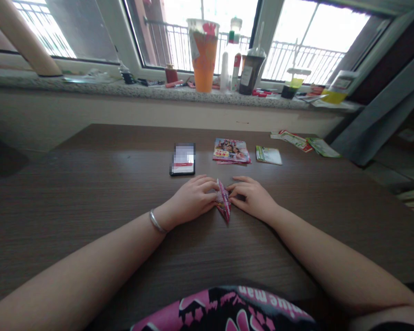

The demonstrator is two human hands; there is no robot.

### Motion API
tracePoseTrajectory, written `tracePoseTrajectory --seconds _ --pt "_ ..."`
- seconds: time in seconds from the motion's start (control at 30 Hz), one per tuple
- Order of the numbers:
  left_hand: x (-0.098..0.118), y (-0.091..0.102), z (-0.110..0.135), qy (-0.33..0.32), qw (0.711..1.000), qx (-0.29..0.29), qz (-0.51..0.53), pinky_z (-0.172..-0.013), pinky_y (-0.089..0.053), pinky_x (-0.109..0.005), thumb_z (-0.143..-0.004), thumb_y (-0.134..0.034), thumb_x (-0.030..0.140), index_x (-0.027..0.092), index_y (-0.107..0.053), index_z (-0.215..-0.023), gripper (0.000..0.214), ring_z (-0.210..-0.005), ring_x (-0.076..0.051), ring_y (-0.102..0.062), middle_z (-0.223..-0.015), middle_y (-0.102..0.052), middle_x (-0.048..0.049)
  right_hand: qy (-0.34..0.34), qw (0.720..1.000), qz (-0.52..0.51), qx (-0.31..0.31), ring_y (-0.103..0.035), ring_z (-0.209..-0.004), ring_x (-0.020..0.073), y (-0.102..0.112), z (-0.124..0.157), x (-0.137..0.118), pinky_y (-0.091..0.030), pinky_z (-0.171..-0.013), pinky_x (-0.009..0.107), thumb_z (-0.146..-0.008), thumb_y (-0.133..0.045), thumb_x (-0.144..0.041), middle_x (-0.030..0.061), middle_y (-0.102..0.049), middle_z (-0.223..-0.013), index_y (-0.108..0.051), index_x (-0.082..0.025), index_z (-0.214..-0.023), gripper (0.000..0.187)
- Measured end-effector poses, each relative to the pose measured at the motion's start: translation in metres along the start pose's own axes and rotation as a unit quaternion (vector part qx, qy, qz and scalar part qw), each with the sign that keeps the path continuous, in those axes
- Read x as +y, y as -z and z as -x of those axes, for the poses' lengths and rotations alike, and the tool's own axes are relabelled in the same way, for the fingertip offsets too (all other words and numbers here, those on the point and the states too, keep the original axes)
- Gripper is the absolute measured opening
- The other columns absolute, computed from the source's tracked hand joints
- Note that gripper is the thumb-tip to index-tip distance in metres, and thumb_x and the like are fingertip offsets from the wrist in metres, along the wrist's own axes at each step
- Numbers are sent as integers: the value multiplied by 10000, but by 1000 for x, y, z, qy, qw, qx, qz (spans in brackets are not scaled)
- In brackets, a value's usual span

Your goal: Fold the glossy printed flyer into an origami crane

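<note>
Between my hands, a small pink printed paper point(223, 202) stands folded into a narrow, pointed shape on the dark wooden table. My left hand point(195, 195), with a silver bangle at the wrist, has its fingertips closed on the paper's left side. On the other side, the bent fingers and thumb of my right hand point(250, 195) pinch the paper's right edge. A phone point(183, 159) lies just beyond my left hand. Past the folded paper is a stack of colourful printed leaflets point(232, 151).
Right of the leaflets lies a small pile of white-green cards point(268, 155); more paper strips point(296, 140) are near the table's far right corner. The granite windowsill point(152, 92) carries an orange drink cup point(203, 55), a dark drink cup point(251, 71), bottles and small clutter.
</note>
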State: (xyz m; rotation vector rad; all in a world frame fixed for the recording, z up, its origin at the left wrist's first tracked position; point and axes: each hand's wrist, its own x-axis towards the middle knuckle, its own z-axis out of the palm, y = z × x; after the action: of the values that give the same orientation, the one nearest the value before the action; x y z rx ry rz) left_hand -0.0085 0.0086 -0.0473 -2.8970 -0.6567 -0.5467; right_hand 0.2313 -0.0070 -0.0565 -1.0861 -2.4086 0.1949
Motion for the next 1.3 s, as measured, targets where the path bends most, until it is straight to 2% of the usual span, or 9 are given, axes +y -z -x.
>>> tracePoseTrajectory --seconds 0.1,0.27,0.37,0.47,0.63,0.8,0.97,1.13,1.3 --pt "1 -1 0 -28 999 3 17 -1079 -349 -424 -932 -526 297 245 -648 -1036 168 -1181 -213 -526 -1198 -617 -32 -2 1000 27 5 -542 -1198 255 0 0 -2 -438 -1022 443 -815 -662 -230 16 -725 -1044 -670 -219 -784 33" --pt "8 3 -2 6 1000 7 19 -1159 -195 -486 -944 -495 275 247 -646 -1011 167 -1211 -207 -513 -1146 -652 -1 -30 997 70 3 -504 -1220 290 0 1 -5 -423 -1035 465 -826 -649 -268 49 -692 -1111 -679 -204 -887 94" --pt "10 3 -2 56 998 4 22 -1150 -222 -476 -922 -514 298 202 -626 -1057 200 -1192 -219 -524 -1173 -641 -51 -28 997 65 -8 -512 -1207 279 -1 1 -4 -421 -1042 447 -845 -624 -263 47 -689 -1107 -675 -202 -913 105" --pt "9 -1 0 106 994 -9 19 -1124 -249 -510 -905 -528 365 174 -575 -1180 338 -1223 -261 -492 -1259 -593 -97 -17 998 52 -15 -508 -1210 268 -2 0 -3 -409 -1056 442 -855 -615 -266 50 -680 -1123 -665 -200 -936 116" --pt "8 -4 2 138 989 -38 25 -1104 -272 -502 -912 -505 424 183 -542 -1249 416 -1231 -276 -466 -1281 -560 -102 -20 999 30 -11 -512 -1200 252 -3 0 -1 -403 -1057 440 -849 -623 -262 59 -672 -1136 -667 -202 -969 142" --pt "8 -2 2 154 987 -34 33 -1036 -350 -482 -877 -541 472 175 -589 -1195 437 -1077 -264 -517 -1132 -571 -106 -36 999 10 -9 -529 -1180 241 -3 0 -2 -399 -1051 455 -842 -617 -247 68 -672 -1144 -684 -210 -987 163" --pt "8 -2 2 173 982 -29 71 -924 -432 -422 -818 -633 482 195 -608 -1119 417 -998 -248 -511 -1046 -549 -84 -30 999 -2 -18 -515 -1206 261 -2 0 -4 -392 -1054 479 -835 -639 -330 90 -640 -1214 -682 -212 -1063 261" --pt "8 -3 1 184 975 -31 118 -900 -446 -404 -778 -676 493 186 -608 -1043 411 -998 -246 -510 -1039 -541 -82 -28 999 -10 -39 -505 -1226 265 1 1 -5 -377 -1062 488 -842 -629 -370 106 -607 -1270 -668 -215 -1116 317" --pt "6 -4 0 187 969 -31 158 -886 -457 -398 -758 -708 464 173 -579 -1026 416 -1002 -245 -528 -1060 -559 -88 -19 998 -10 -57 -498 -1243 285 1 2 -6 -371 -1067 494 -769 -709 -436 126 -578 -1312 -643 -198 -1169 470"
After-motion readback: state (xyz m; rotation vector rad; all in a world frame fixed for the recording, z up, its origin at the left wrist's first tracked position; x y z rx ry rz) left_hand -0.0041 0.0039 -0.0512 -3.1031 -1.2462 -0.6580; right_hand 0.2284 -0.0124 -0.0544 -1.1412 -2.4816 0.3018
